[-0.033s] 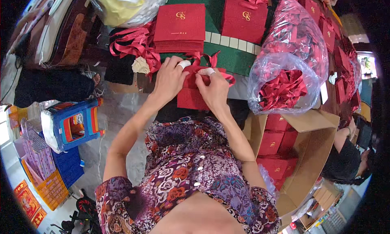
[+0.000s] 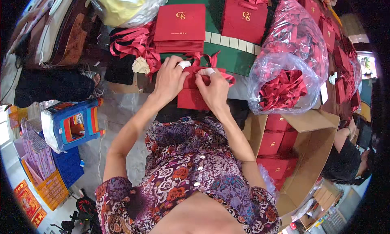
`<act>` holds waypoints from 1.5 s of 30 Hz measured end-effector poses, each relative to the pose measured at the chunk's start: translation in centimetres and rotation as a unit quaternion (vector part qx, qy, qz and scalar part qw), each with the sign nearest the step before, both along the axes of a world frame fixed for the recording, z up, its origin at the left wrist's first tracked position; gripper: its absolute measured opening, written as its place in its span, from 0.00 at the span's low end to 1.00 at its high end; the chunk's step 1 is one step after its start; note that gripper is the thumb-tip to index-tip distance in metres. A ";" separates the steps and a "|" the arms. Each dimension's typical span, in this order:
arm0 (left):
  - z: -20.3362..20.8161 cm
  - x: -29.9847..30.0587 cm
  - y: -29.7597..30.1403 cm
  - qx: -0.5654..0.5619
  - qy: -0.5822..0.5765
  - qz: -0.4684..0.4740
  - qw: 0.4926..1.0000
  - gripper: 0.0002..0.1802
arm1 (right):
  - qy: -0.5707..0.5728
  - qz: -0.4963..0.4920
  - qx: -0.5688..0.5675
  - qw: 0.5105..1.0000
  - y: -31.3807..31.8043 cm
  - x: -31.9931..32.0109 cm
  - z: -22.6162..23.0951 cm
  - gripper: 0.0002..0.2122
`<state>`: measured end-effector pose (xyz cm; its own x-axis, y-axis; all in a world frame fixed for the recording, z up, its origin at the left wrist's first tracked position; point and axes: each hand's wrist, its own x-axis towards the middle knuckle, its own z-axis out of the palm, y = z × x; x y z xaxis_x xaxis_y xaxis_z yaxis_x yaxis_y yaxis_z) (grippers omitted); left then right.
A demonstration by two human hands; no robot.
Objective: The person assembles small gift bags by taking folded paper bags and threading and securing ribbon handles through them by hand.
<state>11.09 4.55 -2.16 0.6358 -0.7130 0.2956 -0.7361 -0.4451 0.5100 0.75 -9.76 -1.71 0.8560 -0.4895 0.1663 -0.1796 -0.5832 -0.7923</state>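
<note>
Directly in front of me a small red paper bag (image 2: 191,99) lies at the table's near edge, with red ribbon (image 2: 213,60) looping beyond its top and out to the right. My left hand (image 2: 170,77) is closed at the bag's upper left, its thumb and fingers bent over the ribbon. Facing it, my right hand (image 2: 214,87) pinches the ribbon between thumb and forefinger. Each hand has a white wrap on one finger. The fingers partly hide the ribbon. Just beyond my hands sits a stack of flat red bags (image 2: 180,24) with gold print.
Loose red ribbons (image 2: 136,45) lie left of the stack. To the right rests a clear plastic bag (image 2: 254,85) full of ribbons, above an open cardboard box (image 2: 315,152) of red bags. A standing red bag (image 2: 243,20) is farther back. A blue stool (image 2: 73,122) stands left.
</note>
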 end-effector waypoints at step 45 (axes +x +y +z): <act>1.1 -3.0 -1.8 -0.083 0.073 -0.069 0.991 0.15 | 0.070 0.200 -0.041 0.976 -5.7 -0.2 4.6 0.09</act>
<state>8.10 2.79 -1.08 0.5805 -0.7453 0.3280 -0.6968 -0.2462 0.6737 0.51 -15.50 2.88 0.9932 -0.1008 0.0581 -0.0276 -0.6889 -0.7243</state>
